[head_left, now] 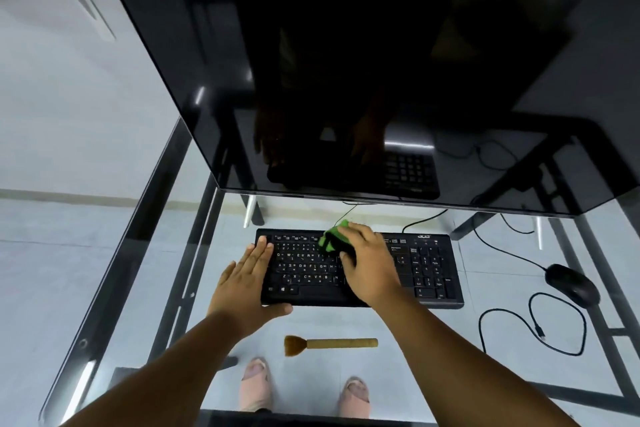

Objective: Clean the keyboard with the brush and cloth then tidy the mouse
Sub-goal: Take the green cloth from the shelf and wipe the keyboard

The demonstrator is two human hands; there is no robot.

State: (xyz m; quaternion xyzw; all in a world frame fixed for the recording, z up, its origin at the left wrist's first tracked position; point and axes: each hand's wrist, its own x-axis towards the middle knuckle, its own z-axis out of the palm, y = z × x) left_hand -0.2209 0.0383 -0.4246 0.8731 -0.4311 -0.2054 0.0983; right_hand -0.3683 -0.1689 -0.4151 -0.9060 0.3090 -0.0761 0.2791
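A black keyboard lies on the glass desk below the monitor. My right hand holds a green and black cloth against the upper middle keys. My left hand lies flat with straight fingers on the keyboard's left end, thumb along its front edge. A brush with a tan handle and brown bristles lies on the glass in front of the keyboard, touched by neither hand. The black mouse sits to the right of the keyboard, its cable looped loosely beside it.
A large dark monitor hangs over the back of the desk and reflects the keyboard and hands. Cables trail behind the keyboard at the right. Through the glass I see the black desk frame, a pale floor and two feet in light shoes.
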